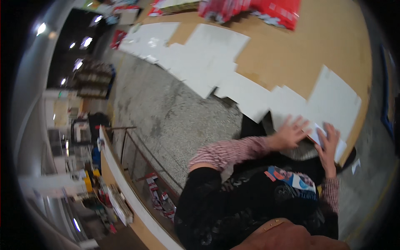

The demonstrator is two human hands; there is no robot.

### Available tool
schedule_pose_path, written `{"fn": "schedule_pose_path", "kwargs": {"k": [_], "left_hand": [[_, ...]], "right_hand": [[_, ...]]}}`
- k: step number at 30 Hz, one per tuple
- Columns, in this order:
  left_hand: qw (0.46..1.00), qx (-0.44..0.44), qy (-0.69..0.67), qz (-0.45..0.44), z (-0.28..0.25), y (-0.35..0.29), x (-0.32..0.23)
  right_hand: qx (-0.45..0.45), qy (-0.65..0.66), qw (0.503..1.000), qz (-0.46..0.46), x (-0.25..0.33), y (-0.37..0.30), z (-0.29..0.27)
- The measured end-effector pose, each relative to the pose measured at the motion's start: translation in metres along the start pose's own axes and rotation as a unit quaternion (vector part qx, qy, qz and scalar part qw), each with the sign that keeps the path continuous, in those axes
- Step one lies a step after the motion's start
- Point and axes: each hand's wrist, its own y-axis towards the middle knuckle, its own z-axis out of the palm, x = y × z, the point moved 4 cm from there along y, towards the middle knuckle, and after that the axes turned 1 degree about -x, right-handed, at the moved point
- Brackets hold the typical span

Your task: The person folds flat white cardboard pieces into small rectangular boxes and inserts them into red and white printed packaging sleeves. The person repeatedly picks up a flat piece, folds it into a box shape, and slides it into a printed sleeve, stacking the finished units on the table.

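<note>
My left hand (289,134) is held over the near edge of a board-topped table, its fingers spread and nothing in them. Close by on the right, my right hand (328,143) has thumb and fingers about a small white folded piece (318,134), which looks like card or paper. Blur hides its exact shape. Under and around both hands lie flat white sheets (287,100), overlapping along the near edge of the brown tabletop (275,54). One larger white sheet (335,93) is just beyond my right hand.
Red printed packages (275,12) are heaped at the far side of the table. On the left, another long table (141,227) bears a stack of flat pieces (120,205). Red-and-white material (160,198) lies beneath it. A white scrap (356,166) is on the floor at right.
</note>
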Motion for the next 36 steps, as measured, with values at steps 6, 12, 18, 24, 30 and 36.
{"fn": "schedule_pose_path", "kwargs": {"k": [6, 12, 18, 24, 30, 36], "left_hand": [[0.923, -0.005, -0.222, -0.315, 0.004, -0.034, 0.073], [0.982, -0.045, 0.005, -0.186, 0.014, -0.015, 0.067], [0.983, 0.126, 0.03, -0.128, 0.032, 0.006, 0.043], [0.988, 0.148, -0.045, 0.006, 0.054, -0.01, 0.011], [0.988, 0.148, -0.009, 0.045, 0.057, 0.011, -0.012], [0.974, 0.173, -0.135, 0.061, 0.071, 0.046, -0.027]], "right_hand": [[0.046, 0.028, 0.998, 0.019, 0.004, -0.012, 0.0], [0.016, 0.04, 0.998, 0.041, -0.001, -0.025, -0.001], [-0.004, 0.051, 0.998, 0.037, -0.006, -0.03, -0.009], [-0.041, 0.021, 0.997, 0.057, -0.021, -0.043, -0.01], [-0.243, -0.059, 0.925, 0.286, -0.042, -0.07, -0.056], [-0.43, 0.663, 0.575, 0.211, -0.096, -0.13, -0.062]]}}
